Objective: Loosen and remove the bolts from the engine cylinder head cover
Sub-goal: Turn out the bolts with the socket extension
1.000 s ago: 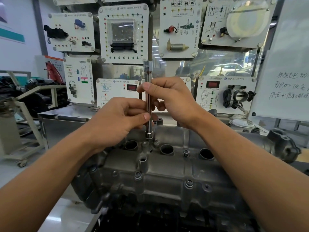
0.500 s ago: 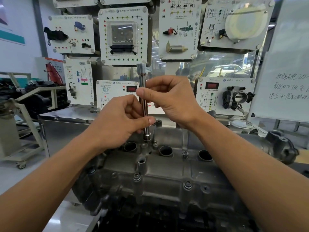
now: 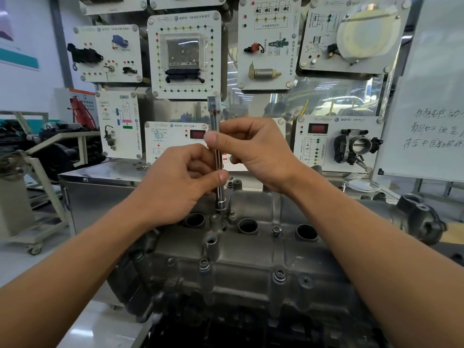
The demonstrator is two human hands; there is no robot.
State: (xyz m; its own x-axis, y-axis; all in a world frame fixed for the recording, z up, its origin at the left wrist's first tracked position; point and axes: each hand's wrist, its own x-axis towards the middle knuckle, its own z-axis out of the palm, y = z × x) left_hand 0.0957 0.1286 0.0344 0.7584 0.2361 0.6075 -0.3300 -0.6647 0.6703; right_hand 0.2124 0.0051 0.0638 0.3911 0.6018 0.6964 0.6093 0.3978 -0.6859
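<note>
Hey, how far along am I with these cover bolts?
Little looks done: only one boss seems empty. In hand: left hand and right hand pinch the extension bar, socket down on the cover. Left: centre bolt, front-left bolt, front-right bolt.

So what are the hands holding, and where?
A long metal bar, upright on the engine cover. The right hand pinches its shaft near the middle; the left hand pinches it lower down.

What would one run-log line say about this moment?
phase: loosening | left hand: pinches extension bar low | right hand: pinches it higher | socket end: down at cylinder head cover
</note>
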